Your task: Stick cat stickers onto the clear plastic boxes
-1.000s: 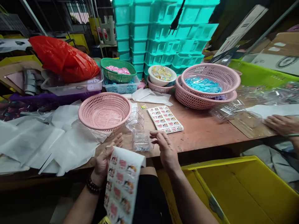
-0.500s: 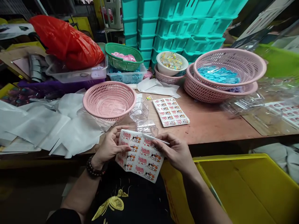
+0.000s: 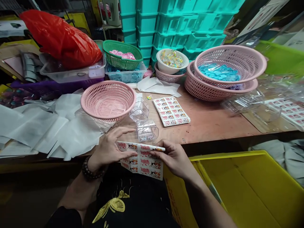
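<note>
A sticker sheet [image 3: 147, 163] with rows of cartoon cats and pink lettering is held over my lap, its top edge tipped away and a bend on its left part. My left hand [image 3: 112, 148] has its thumb on the front of the sheet's left side, with the index finger stretched out above the top edge. At the right, my right hand [image 3: 173, 158] pinches the sheet's upper corner between thumb and fingers. Just beyond them lies a clear plastic box [image 3: 147, 129], and a stack of similar sticker sheets [image 3: 171, 110] rests on the table.
A pink basket [image 3: 108, 99] stands behind my left hand, beside white backing papers [image 3: 78, 136]. Farther back are a green basket [image 3: 123, 60], a white bowl [image 3: 172, 65], stacked pink baskets [image 3: 201, 90] and teal crates [image 3: 147, 34]. A yellow bin [image 3: 251, 186] is at lower right.
The sheet has tipped flatter, its top edge leaning away, and sits slightly lower. My left index finger has lifted off the top edge. The view has shifted slightly.
</note>
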A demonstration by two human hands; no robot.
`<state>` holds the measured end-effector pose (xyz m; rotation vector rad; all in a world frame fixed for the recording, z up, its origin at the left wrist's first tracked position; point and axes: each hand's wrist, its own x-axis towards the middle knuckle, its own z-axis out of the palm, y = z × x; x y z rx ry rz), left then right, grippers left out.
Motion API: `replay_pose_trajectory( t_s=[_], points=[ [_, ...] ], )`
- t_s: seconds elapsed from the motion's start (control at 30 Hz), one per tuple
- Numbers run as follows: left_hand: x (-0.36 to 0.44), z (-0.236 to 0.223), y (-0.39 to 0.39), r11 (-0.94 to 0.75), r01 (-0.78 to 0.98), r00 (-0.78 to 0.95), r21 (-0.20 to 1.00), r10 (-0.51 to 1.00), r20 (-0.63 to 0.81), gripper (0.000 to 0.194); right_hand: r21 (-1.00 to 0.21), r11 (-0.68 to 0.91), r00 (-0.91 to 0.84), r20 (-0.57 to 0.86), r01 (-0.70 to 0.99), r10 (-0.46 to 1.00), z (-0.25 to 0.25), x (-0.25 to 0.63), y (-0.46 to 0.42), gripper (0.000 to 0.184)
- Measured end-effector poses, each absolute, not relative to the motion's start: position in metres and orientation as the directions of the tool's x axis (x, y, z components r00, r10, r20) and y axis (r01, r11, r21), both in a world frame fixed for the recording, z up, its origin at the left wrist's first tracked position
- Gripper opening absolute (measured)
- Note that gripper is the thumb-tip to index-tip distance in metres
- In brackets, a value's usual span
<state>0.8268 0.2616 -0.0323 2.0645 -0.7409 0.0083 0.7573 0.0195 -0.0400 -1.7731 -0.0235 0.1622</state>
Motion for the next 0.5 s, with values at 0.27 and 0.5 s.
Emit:
replay_pose_trajectory(
  t_s=[0.27,0.5],
  points=[
    [0.837,-0.022,0.247,-0.470,-0.321,0.716,0.822,-0.689,-0.114,0.010,-0.966,-0.255,0.989,-0.068,-0.033,0.128,-0.034,0.752,0.017,0.023],
    [0.847,-0.046,0.249,-0.460,-0.003,0.542,0.888,-0.747,-0.385,0.034,-0.828,-0.484,0.954,0.297,0.283,0.049,-0.058,0.750,0.008,0.012]
  ],
)
